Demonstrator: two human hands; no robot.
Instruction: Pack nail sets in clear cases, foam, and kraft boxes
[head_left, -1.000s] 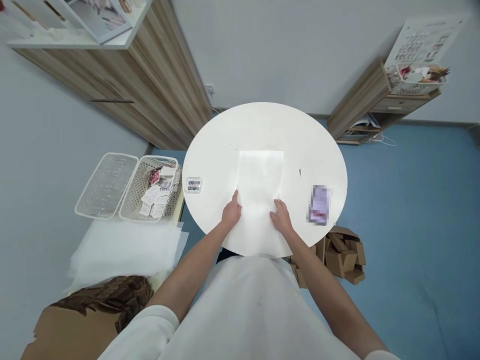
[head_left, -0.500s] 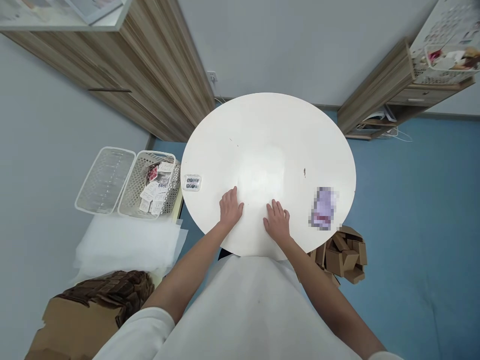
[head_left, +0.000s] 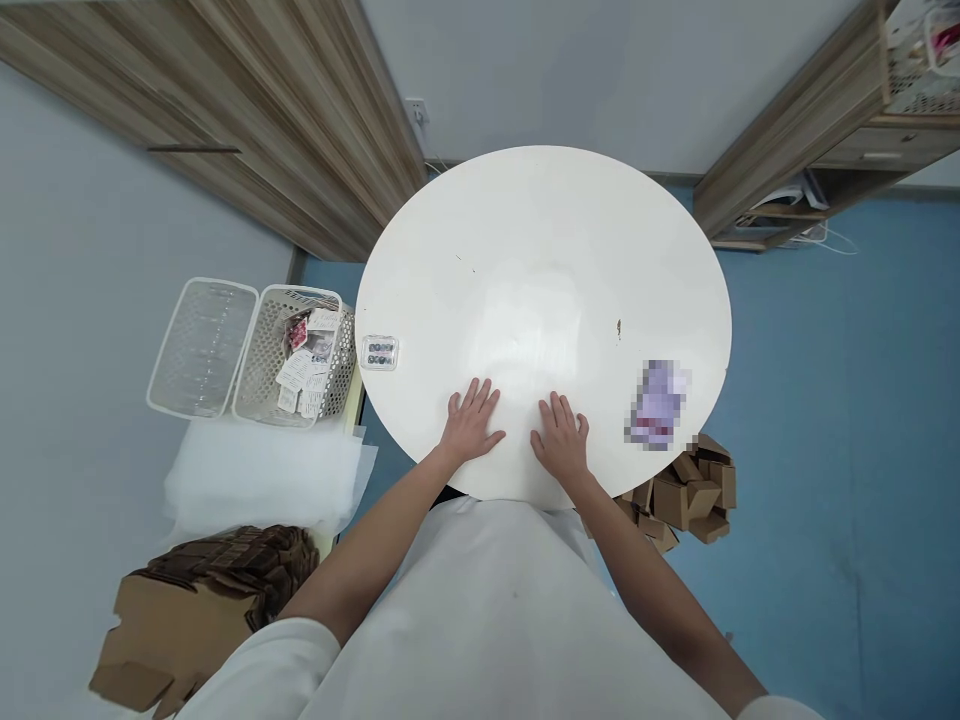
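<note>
My left hand lies palm down on the white round table, fingers spread, holding nothing. Beside it to the right, my right hand rests on the tabletop too, its fingers apart and nothing in it. A small clear case with several dark round pieces inside sits at the table's left edge. Toward the right edge lies a purple item, blurred into blocks, so its kind cannot be made out.
Left of the table stand a white perforated basket holding printed cards and an empty clear bin. White foam sheets and flattened cardboard lie nearer. Small cardboard boxes are at the lower right; wooden cabinets stand behind.
My left hand has turned and spread its fingers flat on the table. My right hand stays nearly in place. The camera view has shifted slightly, tilting downward.
</note>
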